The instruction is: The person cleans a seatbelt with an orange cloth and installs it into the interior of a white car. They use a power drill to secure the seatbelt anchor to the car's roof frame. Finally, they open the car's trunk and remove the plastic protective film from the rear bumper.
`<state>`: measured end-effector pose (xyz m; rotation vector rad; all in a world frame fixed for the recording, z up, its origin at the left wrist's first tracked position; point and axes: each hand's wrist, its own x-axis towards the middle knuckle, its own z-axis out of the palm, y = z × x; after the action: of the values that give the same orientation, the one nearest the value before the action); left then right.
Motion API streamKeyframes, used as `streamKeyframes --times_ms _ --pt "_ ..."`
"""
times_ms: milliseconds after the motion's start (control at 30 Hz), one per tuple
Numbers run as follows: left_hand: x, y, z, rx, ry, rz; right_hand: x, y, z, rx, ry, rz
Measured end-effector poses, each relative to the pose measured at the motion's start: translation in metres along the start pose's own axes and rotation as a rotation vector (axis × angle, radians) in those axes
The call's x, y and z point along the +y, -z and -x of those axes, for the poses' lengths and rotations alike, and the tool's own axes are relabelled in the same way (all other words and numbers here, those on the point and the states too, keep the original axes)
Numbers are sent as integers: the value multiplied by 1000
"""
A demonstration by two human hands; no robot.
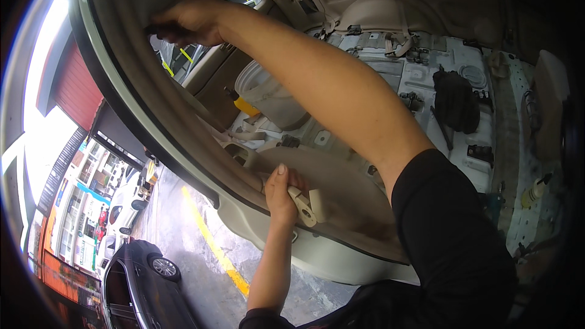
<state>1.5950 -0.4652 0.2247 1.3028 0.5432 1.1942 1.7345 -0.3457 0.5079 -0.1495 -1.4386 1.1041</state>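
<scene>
My left hand (282, 197) is closed round a cream roll-like piece (308, 212) with a round hole at its end and a loose flap beside it. It is beside the beige lower trim (341, 189) of the vehicle's opening. My right arm stretches across the cabin to the upper left. There my right hand (194, 19) is at the brown-grey trim (161, 94) along the opening's frame. Its fingers are bent together in shadow against that edge, and what they grip, if anything, is hidden.
Bare metal floor (420, 76) with brackets fills the cabin, without seats. A whitish bucket (271, 94), a yellow object (245, 106), a dark cloth (456, 100) and a bottle (534, 194) are inside. Outside, a dark car (143, 283) stands on concrete (213, 207).
</scene>
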Motion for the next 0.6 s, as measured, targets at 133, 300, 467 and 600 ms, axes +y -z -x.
streamKeyframes --times_ms 133,300,467,600 --pt "3 -4 -1 26 5 -17 -3 2 8 -86 33 -39" --pt "4 -3 0 16 25 -5 -10 -6 0 -27 -167 50" --pt "3 -6 0 19 23 -27 -10 5 -10 -70 -41 144" --pt "6 -7 2 24 19 -39 -3 3 -2 -94 32 64"
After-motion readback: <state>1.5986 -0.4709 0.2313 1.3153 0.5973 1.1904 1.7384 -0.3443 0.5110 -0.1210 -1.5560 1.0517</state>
